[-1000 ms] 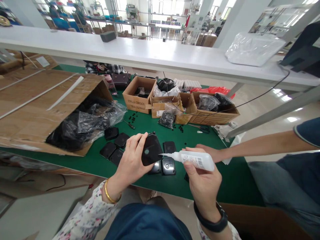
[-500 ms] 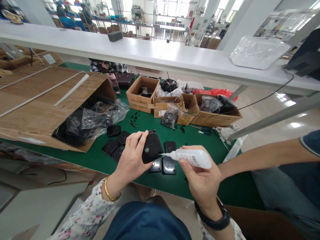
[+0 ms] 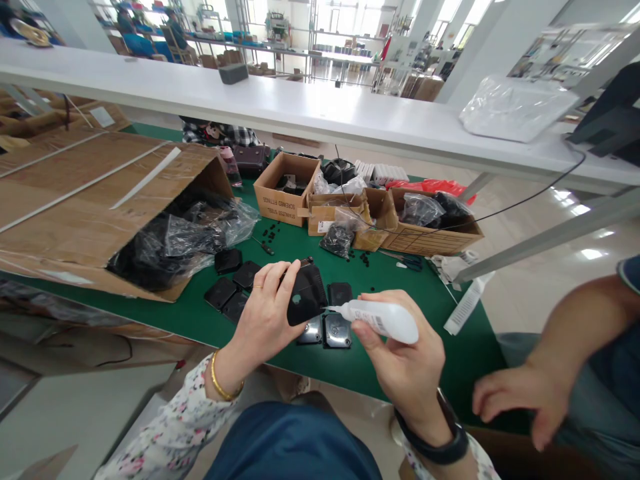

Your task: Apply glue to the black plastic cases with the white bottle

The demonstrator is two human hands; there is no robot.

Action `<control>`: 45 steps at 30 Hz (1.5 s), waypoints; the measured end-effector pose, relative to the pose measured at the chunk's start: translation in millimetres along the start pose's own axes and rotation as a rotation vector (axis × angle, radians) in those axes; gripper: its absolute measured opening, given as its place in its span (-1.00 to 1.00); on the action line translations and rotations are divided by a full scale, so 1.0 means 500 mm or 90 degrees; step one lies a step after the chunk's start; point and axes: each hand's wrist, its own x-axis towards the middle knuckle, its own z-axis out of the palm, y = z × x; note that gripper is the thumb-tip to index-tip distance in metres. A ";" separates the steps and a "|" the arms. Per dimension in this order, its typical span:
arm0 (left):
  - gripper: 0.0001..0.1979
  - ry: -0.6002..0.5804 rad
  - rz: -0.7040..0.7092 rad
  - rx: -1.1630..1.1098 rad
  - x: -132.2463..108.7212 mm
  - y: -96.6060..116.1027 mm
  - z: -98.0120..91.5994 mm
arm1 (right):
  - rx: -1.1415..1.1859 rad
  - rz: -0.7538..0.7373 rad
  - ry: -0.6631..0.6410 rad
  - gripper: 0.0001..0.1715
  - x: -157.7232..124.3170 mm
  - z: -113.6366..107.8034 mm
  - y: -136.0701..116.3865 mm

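Note:
In the head view, my left hand (image 3: 267,310) grips a black plastic cover (image 3: 306,293) by its left side, tilted above the green table. My right hand (image 3: 407,353) is closed around a white squeeze bottle (image 3: 383,319) with a thin nozzle. The nozzle tip meets the cover's lower right corner; whether it truly touches is too small to tell. Under the cover and nozzle lie two shiny-faced black parts (image 3: 337,331), with another black part (image 3: 340,293) just behind. More black covers (image 3: 220,294) rest left of my left hand.
A large carton (image 3: 100,200) with bagged black parts stands left. Smaller cardboard boxes (image 3: 285,190) line the back, near a bag of small black pieces (image 3: 337,239). A white shelf (image 3: 320,100) spans above the table. At right is a co-worker's hand (image 3: 530,397).
The co-worker's arm has drawn back from behind my right hand to the right edge, its hand now showing. My hands, the cover and the bottle have barely shifted.

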 end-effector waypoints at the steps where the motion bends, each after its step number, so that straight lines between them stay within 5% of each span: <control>1: -0.16 -0.001 -0.002 0.001 0.000 0.001 0.000 | -0.014 -0.022 -0.005 -0.78 0.000 0.000 -0.004; 16: -0.22 -0.007 -0.032 0.029 -0.011 0.006 0.003 | -0.218 -0.321 -0.081 -0.58 -0.075 0.034 -0.019; 25: -0.09 -0.046 -0.183 -0.072 -0.020 0.008 0.017 | -0.237 -0.366 -0.033 -0.58 -0.078 0.039 -0.013; 33: -0.09 -0.116 -0.246 -0.183 -0.022 0.004 0.025 | -0.111 -0.260 0.039 -0.52 -0.090 0.035 0.002; 45: -0.07 -0.139 -0.211 -0.191 -0.025 -0.002 0.033 | 0.045 0.008 0.155 -0.77 -0.073 0.026 0.016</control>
